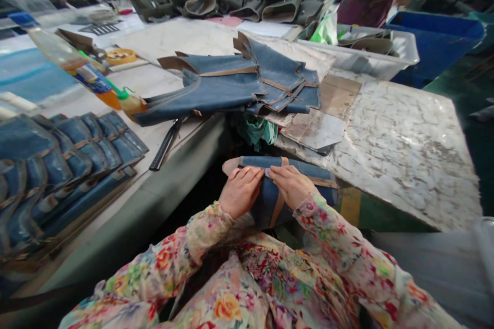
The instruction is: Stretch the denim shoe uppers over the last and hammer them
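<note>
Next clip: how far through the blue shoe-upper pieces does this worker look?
Done, apparently: a row of blue pieces laid overlapping on the left bench. In hand: the left hand and right hand press together on one blue piece with tan trim over the lap. Left, seemingly: a loose pile of blue pieces on the table ahead. Neither group can be counted exactly.

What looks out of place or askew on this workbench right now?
A plastic bottle lies tipped on its side on the left table, its nozzle against the blue leather pieces, which lie in a loose heap overhanging the edge. Both hands, left and right, press on a folded blue piece.
</note>
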### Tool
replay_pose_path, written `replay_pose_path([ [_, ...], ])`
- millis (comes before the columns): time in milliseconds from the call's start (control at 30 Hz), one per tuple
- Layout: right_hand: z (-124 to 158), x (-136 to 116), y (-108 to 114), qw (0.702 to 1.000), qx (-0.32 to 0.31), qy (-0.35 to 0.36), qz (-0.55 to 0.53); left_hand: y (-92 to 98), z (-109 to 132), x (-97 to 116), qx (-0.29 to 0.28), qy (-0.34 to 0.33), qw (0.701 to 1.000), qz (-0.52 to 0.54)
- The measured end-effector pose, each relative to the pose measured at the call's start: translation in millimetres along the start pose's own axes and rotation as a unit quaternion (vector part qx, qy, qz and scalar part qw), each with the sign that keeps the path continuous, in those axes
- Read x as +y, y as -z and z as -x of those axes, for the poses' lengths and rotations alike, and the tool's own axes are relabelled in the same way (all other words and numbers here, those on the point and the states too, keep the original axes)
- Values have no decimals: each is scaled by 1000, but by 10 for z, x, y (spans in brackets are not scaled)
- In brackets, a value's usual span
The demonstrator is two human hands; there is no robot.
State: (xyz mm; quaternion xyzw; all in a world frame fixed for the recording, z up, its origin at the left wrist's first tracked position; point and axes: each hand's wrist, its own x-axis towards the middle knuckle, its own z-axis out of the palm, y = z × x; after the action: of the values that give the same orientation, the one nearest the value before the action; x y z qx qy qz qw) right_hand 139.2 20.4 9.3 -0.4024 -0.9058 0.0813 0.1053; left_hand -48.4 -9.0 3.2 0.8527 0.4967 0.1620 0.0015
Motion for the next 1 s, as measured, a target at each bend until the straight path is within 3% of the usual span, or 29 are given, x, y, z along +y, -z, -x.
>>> replay_pose_path([
  [300,-409,-228,-61,998,-49,25,-13,130,160,-262,-3,71,997,-23],
  [567,-658,-399,-61,996,-75,30,-34,108,265,-385,19,150,988,-22],
  [867,-295,-81,-100,998,22,46,-22,84,185,-258,30,133,991,-1],
  [1000,22,175,-56,998,46,46,4,259,167,-434,-2,114,993,7],
])
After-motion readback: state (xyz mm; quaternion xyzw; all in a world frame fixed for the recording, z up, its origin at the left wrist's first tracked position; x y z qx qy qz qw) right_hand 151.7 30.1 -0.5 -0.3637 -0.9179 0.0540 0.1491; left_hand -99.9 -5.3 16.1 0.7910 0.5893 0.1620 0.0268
